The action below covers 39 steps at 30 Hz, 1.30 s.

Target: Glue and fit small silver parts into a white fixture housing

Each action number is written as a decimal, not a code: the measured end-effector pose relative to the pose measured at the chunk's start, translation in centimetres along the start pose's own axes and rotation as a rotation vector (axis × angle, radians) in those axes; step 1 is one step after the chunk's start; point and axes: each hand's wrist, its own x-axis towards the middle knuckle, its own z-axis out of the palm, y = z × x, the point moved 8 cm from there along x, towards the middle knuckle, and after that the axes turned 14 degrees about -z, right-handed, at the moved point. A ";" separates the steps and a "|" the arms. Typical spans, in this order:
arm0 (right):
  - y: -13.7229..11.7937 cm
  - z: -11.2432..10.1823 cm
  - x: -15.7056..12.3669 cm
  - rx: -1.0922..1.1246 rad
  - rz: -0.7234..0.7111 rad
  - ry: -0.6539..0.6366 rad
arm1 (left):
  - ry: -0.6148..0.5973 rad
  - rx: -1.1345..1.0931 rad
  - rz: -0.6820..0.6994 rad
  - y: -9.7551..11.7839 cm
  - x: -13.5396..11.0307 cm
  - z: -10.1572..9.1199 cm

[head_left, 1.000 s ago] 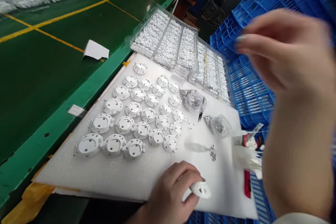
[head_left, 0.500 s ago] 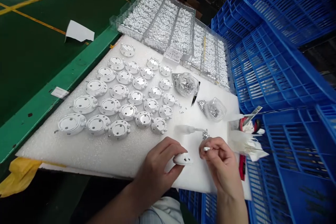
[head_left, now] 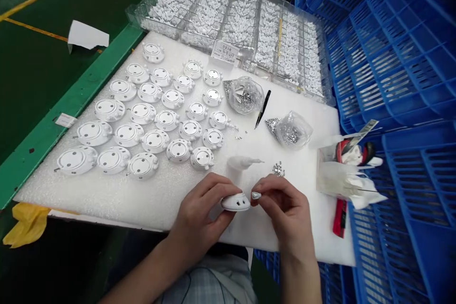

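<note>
My left hand (head_left: 201, 213) grips a white round moulded piece (head_left: 235, 202) on its side, just above the foam. My right hand (head_left: 285, 204) is pinched close to that piece, thumb and finger together at its edge; anything tiny between them is hidden. Behind my hands, several similar white pieces with silver centres (head_left: 155, 141) stand in rows on a white foam sheet (head_left: 171, 204). A small heap of silver rhinestones (head_left: 278, 169) and a white glue bottle with a fine tip (head_left: 244, 162) lie close by. Black tweezers (head_left: 262, 109) rest between two plastic bags of rhinestones (head_left: 245, 95).
Transparent trays of small white parts (head_left: 203, 4) stand along the foam's far edge. Blue plastic crates (head_left: 392, 57) fill the right side. A red-handled tool (head_left: 340, 218) and white packets (head_left: 342, 178) lie at the foam's right edge. A green bench edge (head_left: 71, 90) runs along the left.
My right hand has come down from high on the right to beside the white piece. My left hand keeps hold of the piece. The whole view has shifted, with the trays lower and closer.
</note>
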 end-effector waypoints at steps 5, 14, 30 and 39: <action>-1.1 0.8 0.2 -0.118 -0.105 -0.119 | 0.017 0.053 0.004 0.3 0.1 0.0; -2.3 1.6 0.3 -0.209 -0.237 -0.229 | 0.052 0.145 0.015 0.1 -0.1 -0.2; -2.2 1.2 0.3 -0.289 -0.219 -0.212 | 0.088 0.202 0.022 0.3 -0.2 0.0; -2.2 1.1 0.1 -0.314 -0.194 -0.238 | 0.100 0.230 0.033 0.3 -0.3 0.0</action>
